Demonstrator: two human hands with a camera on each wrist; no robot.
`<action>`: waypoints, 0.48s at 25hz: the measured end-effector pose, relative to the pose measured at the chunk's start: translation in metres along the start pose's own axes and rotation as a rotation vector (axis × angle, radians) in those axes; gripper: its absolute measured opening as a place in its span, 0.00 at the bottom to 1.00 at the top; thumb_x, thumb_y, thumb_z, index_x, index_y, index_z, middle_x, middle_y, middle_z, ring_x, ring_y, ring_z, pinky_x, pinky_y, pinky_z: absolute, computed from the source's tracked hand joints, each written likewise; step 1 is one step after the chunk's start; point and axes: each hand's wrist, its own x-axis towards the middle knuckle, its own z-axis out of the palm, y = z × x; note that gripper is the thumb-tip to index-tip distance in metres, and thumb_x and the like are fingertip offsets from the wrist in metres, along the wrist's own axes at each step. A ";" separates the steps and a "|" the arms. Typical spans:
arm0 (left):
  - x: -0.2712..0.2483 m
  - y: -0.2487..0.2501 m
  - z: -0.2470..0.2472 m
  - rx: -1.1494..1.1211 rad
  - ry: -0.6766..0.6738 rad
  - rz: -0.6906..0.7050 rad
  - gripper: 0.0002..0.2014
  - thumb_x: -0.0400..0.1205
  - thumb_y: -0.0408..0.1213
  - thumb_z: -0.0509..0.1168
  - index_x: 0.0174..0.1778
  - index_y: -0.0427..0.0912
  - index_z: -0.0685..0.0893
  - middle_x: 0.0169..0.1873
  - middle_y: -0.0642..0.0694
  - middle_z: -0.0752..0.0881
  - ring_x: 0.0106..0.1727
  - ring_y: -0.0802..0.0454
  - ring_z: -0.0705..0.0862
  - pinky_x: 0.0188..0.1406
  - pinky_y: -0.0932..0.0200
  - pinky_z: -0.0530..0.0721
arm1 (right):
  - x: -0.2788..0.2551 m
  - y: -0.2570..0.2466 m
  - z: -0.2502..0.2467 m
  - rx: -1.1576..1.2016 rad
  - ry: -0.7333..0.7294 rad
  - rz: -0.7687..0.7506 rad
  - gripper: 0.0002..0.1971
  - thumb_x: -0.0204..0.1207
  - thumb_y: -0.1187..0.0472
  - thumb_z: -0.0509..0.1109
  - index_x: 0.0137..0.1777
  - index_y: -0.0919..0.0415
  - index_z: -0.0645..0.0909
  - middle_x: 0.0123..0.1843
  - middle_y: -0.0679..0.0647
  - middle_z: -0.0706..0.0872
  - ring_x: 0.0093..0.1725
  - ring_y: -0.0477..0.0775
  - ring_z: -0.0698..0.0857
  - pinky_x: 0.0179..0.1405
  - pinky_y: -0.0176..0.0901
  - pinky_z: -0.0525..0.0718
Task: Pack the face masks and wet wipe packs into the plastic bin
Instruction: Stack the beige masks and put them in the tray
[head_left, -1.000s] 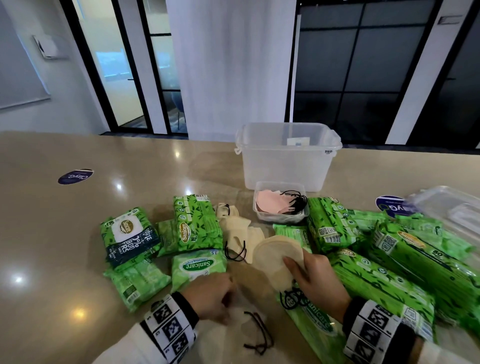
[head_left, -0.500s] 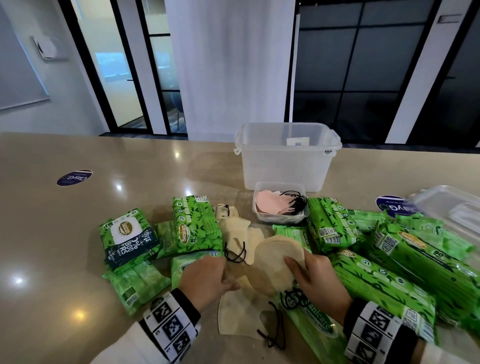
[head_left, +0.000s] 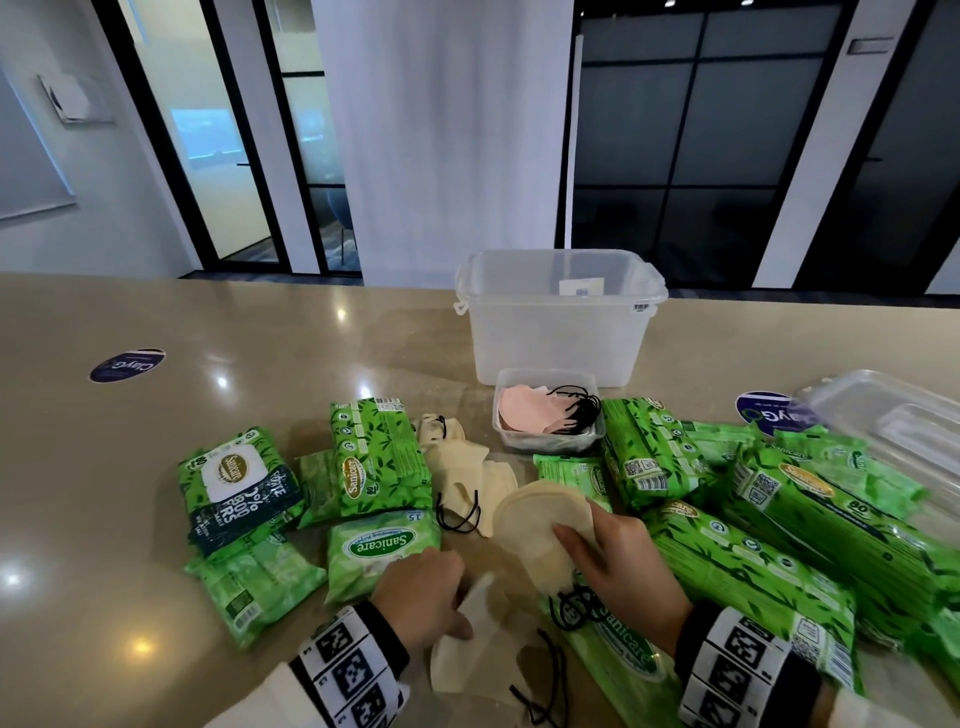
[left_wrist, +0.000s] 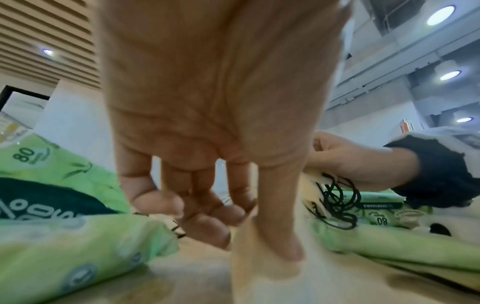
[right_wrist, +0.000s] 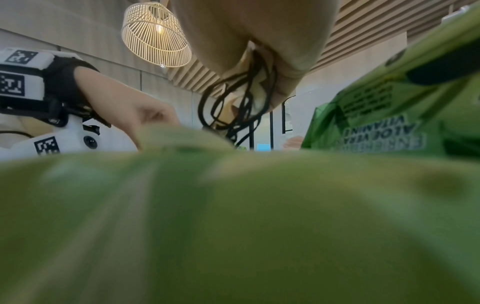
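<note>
On the left of the table green wet wipe packs lie in a loose heap, and just right of them the left hand pinches the edge of a cream face mask lying flat near the table's front edge. Further right, the right hand curls its fingers around a stack of cream masks, black ear loops dangling beneath, while the plastic bin stands behind, apparently empty. Those hanging loops could snag a pack or another mask in transit, and the thin pinch may let the limp mask slip.
</note>
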 end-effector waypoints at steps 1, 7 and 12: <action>-0.002 -0.001 -0.002 -0.006 0.017 0.071 0.18 0.72 0.52 0.74 0.49 0.44 0.83 0.49 0.49 0.81 0.52 0.46 0.83 0.42 0.57 0.74 | -0.001 0.002 0.001 -0.011 -0.008 0.002 0.31 0.79 0.36 0.56 0.62 0.63 0.81 0.44 0.49 0.90 0.42 0.43 0.88 0.41 0.39 0.85; -0.005 -0.006 -0.029 -0.417 0.203 0.458 0.12 0.70 0.53 0.77 0.39 0.54 0.83 0.54 0.57 0.73 0.57 0.62 0.77 0.58 0.63 0.77 | 0.001 0.002 -0.002 0.010 -0.031 0.034 0.31 0.80 0.35 0.54 0.62 0.63 0.80 0.42 0.47 0.89 0.39 0.39 0.86 0.38 0.38 0.83; 0.009 0.010 -0.034 -0.438 0.393 0.520 0.12 0.73 0.52 0.74 0.37 0.54 0.77 0.69 0.63 0.69 0.67 0.66 0.71 0.65 0.67 0.71 | 0.002 -0.015 -0.008 0.097 -0.111 -0.026 0.12 0.84 0.55 0.59 0.59 0.55 0.82 0.45 0.24 0.84 0.42 0.26 0.83 0.40 0.20 0.74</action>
